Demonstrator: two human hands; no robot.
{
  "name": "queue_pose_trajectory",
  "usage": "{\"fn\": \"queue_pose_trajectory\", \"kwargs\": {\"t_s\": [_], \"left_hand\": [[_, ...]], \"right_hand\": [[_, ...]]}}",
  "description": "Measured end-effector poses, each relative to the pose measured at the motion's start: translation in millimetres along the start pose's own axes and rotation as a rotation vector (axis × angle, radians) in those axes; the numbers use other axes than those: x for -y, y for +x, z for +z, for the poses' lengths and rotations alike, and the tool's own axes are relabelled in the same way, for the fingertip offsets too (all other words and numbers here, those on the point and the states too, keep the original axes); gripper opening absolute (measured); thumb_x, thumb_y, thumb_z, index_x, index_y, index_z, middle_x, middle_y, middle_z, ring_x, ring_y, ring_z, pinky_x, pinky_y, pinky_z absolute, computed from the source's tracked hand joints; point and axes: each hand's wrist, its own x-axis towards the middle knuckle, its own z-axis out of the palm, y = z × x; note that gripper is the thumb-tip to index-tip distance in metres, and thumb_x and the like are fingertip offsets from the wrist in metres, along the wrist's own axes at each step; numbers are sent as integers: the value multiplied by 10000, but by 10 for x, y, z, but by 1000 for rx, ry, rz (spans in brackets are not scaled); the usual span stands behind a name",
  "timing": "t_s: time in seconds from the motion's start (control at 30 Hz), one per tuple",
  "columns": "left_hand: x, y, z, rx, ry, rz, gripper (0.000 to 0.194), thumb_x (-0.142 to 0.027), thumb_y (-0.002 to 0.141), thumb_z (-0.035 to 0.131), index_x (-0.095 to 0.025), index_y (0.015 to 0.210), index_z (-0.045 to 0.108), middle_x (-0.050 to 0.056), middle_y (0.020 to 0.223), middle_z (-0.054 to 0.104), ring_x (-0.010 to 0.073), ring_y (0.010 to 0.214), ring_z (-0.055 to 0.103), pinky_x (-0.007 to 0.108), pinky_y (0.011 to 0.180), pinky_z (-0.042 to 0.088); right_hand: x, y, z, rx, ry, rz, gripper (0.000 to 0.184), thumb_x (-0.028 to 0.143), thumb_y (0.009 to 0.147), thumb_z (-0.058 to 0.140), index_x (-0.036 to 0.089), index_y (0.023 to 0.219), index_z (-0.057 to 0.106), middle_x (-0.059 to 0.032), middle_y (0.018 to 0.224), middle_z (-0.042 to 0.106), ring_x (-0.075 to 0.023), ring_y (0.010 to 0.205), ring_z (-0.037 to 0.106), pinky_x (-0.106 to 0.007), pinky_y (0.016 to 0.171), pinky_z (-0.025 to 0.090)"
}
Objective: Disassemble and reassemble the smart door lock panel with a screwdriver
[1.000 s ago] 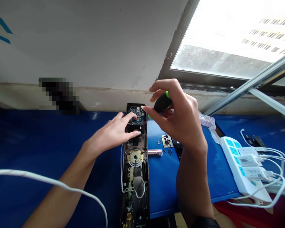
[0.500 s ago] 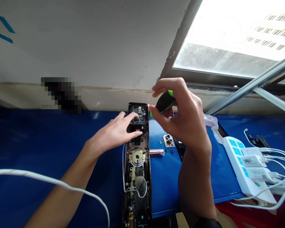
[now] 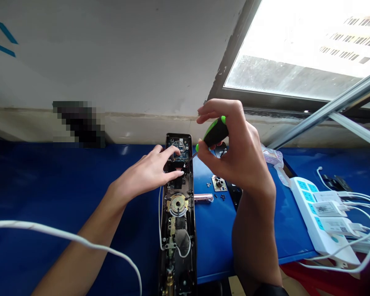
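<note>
At far left, a white cable (image 3: 49, 228) arcs across the blue surface (image 3: 55, 176) and over the left forearm. The left hand (image 3: 144, 170) has its grip spread, with its fingers (image 3: 169, 151) reaching over the upper end of an opened electronic door lock (image 3: 176, 246). The lock lies lengthwise on the surface, its insides facing up: a circuit board (image 3: 179, 151) at the far end, and a brass spindle hub (image 3: 177, 204) lower down. The right hand (image 3: 237, 158) has its grip pressed together, pinching the black-and-green handle of a green-and-black screwdriver (image 3: 215, 133) between thumb and fingers, with the thin shaft angled down to the lock just beside the board. To the right of the lock lie a pink metal cylinder (image 3: 203, 198), a small metal plate (image 3: 219, 183) and loose screws (image 3: 222, 197). At far right, a white power strip (image 3: 308, 209) holds several plugged-in adapters (image 3: 327, 209), below a bright window (image 3: 296, 45).
</note>
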Motion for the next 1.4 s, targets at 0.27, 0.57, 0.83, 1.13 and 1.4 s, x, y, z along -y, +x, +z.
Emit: {"fn": "queue_pose_trajectory", "kwargs": {"t_s": [0.27, 0.57, 0.83, 1.13, 1.4], "left_hand": [[-14, 2, -4, 4, 6, -8, 604, -692, 902, 555, -394, 1425, 504, 93, 1252, 570, 352, 1051, 656, 499, 946, 526], [-27, -6, -16, 5, 19, 3, 589, -670, 907, 573, -379, 1415, 510, 93, 1220, 577, 339, 1043, 656, 492, 948, 529], [5, 6, 3, -6, 20, 23, 596, -687, 905, 558, -389, 1419, 514, 96, 1233, 581, 331, 1021, 662, 500, 956, 528], [-20, -7, -24, 15, 14, 3, 594, -669, 902, 558, -392, 1425, 516, 98, 1233, 584, 339, 1019, 662, 489, 935, 532], [-15, -9, -20, 21, 7, -7, 609, -674, 905, 558, -391, 1442, 506, 105, 1272, 575, 351, 1050, 658, 505, 956, 527]], "right_hand": [[-5, 0, 6, -18, -43, 1, 401, 152, 935, 642, 335, 1260, 495, -30, 1163, 717, -227, 902, 730, -427, 806, 654], [36, -14, -30, -8, -14, 8, 466, 118, 880, 647, 363, 1250, 505, -16, 1094, 691, -224, 821, 707, -439, 767, 646], [1, -23, -60, 6, 25, -10, 474, 97, 874, 605, 361, 1259, 523, -16, 1101, 685, -183, 760, 678, -386, 667, 611], [-19, -32, -37, -37, -40, 13, 340, 184, 931, 656, 334, 1218, 553, -13, 1008, 703, -171, 671, 647, -393, 676, 614], [6, -23, -43, 11, 44, -27, 536, 84, 829, 625, 335, 1291, 520, -14, 1122, 680, -180, 773, 677, -389, 699, 616]]}}
